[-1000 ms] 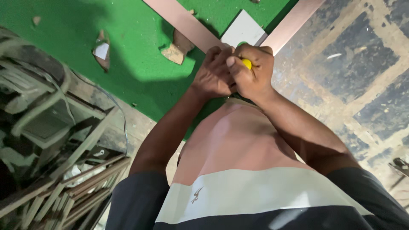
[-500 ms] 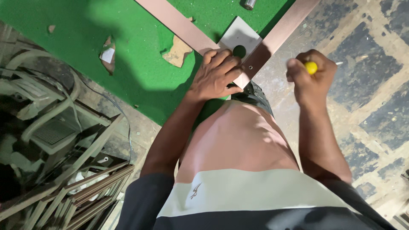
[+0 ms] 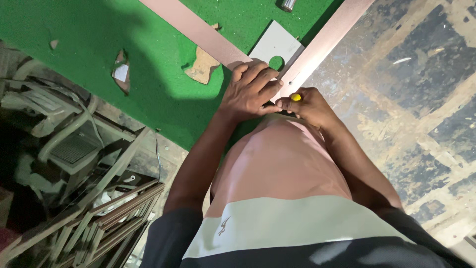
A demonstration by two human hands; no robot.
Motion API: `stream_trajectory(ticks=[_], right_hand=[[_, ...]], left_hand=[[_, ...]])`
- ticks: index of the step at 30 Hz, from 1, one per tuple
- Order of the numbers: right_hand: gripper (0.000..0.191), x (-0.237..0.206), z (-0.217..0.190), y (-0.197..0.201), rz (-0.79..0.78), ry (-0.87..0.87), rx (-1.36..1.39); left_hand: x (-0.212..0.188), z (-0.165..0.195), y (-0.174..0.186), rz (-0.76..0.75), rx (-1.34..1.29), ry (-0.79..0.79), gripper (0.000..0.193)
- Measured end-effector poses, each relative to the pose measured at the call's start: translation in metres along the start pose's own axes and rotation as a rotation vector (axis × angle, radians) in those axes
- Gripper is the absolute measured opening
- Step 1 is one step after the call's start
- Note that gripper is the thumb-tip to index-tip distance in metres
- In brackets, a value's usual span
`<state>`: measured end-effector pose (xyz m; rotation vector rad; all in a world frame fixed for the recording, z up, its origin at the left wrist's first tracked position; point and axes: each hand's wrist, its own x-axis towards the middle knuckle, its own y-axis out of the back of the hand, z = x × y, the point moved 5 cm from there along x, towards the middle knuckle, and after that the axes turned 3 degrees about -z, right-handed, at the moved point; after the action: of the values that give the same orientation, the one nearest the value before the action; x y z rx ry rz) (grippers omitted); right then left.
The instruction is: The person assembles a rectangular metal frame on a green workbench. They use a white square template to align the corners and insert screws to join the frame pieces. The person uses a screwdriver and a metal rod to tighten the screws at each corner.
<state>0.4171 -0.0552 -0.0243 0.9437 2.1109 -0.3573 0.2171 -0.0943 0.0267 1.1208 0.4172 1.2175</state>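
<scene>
Two pinkish-brown strips meet in a corner at the edge of a green-covered table [image 3: 89, 44]: a left strip [image 3: 193, 30] and a right strip [image 3: 327, 39]. A grey square plate [image 3: 270, 44] with a round hole lies between them. My left hand [image 3: 250, 89] presses flat on the corner joint, fingers spread over both strips. My right hand [image 3: 310, 106] is closed around a small tool with a yellow end [image 3: 296, 97], right beside the left fingertips at the joint. The tool's tip is hidden.
The green cover has torn patches [image 3: 121, 72] and a bare spot [image 3: 202, 67]. A metal cylinder [image 3: 287, 5] lies at the top edge. Stacked metal frames and scrap [image 3: 99, 218] fill the lower left. Stained concrete floor [image 3: 426, 74] spreads to the right.
My right hand, out to the right half a second ago, has come back in to the corner joint beside my left hand. The left hand has stayed pressed on the strips.
</scene>
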Motion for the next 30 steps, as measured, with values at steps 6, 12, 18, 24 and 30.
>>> stream_trajectory(ticks=[6, 12, 18, 24, 30], right_hand=[[0.029, 0.003, 0.004, -0.009, -0.125, 0.006, 0.153], [0.021, 0.005, 0.015, -0.012, -0.139, -0.018, 0.211], [0.025, 0.017, 0.025, -0.006, -0.137, 0.006, 0.089], [0.027, 0.018, 0.026, -0.005, -0.126, -0.018, 0.132], [0.029, 0.008, 0.007, -0.006, -0.134, -0.051, 0.264]], left_hand=[[0.002, -0.002, 0.011, 0.092, 0.053, 0.067, 0.071], [0.005, -0.004, 0.016, 0.086, 0.027, 0.122, 0.083], [0.002, -0.006, 0.013, 0.083, 0.009, 0.1, 0.081], [-0.003, -0.01, 0.004, 0.053, -0.009, 0.098, 0.087], [-0.005, -0.01, -0.001, 0.026, 0.006, 0.103, 0.089]])
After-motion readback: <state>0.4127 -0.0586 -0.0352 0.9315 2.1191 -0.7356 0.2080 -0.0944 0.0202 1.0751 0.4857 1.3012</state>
